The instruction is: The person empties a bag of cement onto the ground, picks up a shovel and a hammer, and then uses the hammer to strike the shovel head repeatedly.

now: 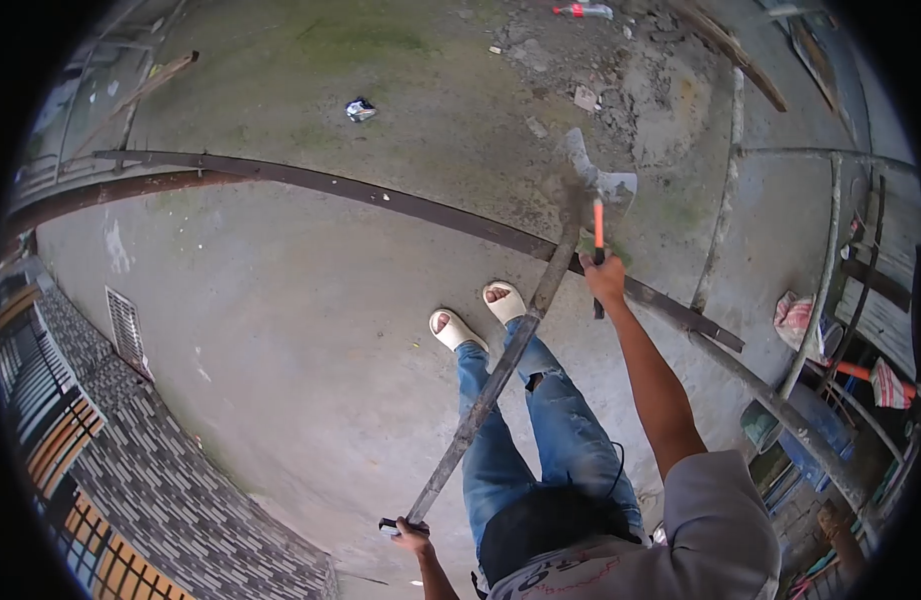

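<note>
A long shovel slants from my waist toward the dirt patch, its grey, worn blade lying at the far end. My left hand is closed at the near end of the shaft, by a black grip piece. Farther forward, my right hand wraps round a hammer-like tool with an orange and black handle. That tool's head is hard to make out against the shovel blade. A dark metal beam crosses the ground just beneath my right hand.
Both sandalled feet stand on concrete behind the beam. A crumpled wrapper and a plastic bottle lie ahead. Metal pipes and a blue container are at right. A tiled wall stands at left.
</note>
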`<act>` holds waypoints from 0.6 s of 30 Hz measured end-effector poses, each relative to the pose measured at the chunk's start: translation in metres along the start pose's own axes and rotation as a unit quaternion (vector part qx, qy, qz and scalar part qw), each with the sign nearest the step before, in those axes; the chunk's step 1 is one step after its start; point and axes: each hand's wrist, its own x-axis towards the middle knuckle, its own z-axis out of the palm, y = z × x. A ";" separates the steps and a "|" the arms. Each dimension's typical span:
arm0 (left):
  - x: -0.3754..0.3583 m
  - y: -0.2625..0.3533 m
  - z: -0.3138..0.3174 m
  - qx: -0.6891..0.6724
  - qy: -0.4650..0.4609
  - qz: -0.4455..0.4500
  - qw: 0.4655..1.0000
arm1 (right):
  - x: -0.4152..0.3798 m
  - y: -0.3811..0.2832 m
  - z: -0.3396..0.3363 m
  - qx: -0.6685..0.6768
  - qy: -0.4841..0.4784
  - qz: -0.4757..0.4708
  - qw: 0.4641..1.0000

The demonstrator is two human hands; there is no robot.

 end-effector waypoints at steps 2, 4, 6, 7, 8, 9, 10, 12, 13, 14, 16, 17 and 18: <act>0.003 -0.002 -0.004 0.047 -0.143 -0.042 0.988 | -0.006 0.011 0.020 0.034 0.058 -0.033 0.997; -0.002 0.000 -0.002 0.053 -0.148 -0.035 0.987 | -0.024 0.011 0.030 0.080 0.045 -0.029 0.995; -0.002 -0.004 0.002 0.107 -0.128 -0.002 0.986 | -0.037 0.005 0.042 0.115 -0.021 0.010 0.993; 0.001 -0.006 0.002 0.180 -0.140 0.014 0.974 | -0.042 0.002 0.047 0.135 -0.008 -0.035 0.990; -0.011 0.013 0.006 0.240 -0.119 0.037 0.963 | -0.038 0.008 0.056 0.137 -0.041 0.014 0.990; -0.009 0.003 0.005 0.256 -0.092 0.054 0.961 | -0.037 0.014 0.065 0.057 0.013 -0.041 0.997; 0.000 -0.018 0.008 0.275 -0.073 0.093 0.954 | -0.036 0.020 0.074 0.081 0.004 -0.074 0.994; 0.001 -0.025 0.019 0.248 -0.097 0.064 0.962 | -0.047 -0.003 0.071 0.024 0.008 0.029 0.999; 0.000 -0.023 0.021 0.240 -0.120 0.011 0.963 | -0.039 0.004 0.074 0.013 -0.001 0.015 1.000; -0.010 -0.023 0.023 0.235 -0.118 0.005 0.965 | -0.027 0.017 0.081 0.024 -0.009 0.000 1.000; -0.011 -0.011 0.039 0.420 -0.042 0.122 0.898 | -0.013 0.029 0.080 0.052 0.000 -0.009 0.999; -0.028 0.025 0.047 0.516 -0.013 0.247 0.820 | -0.013 0.031 0.079 0.047 -0.018 -0.016 0.999; -0.027 0.036 0.061 0.476 -0.034 0.346 0.808 | -0.015 0.031 0.081 0.051 -0.032 -0.018 0.998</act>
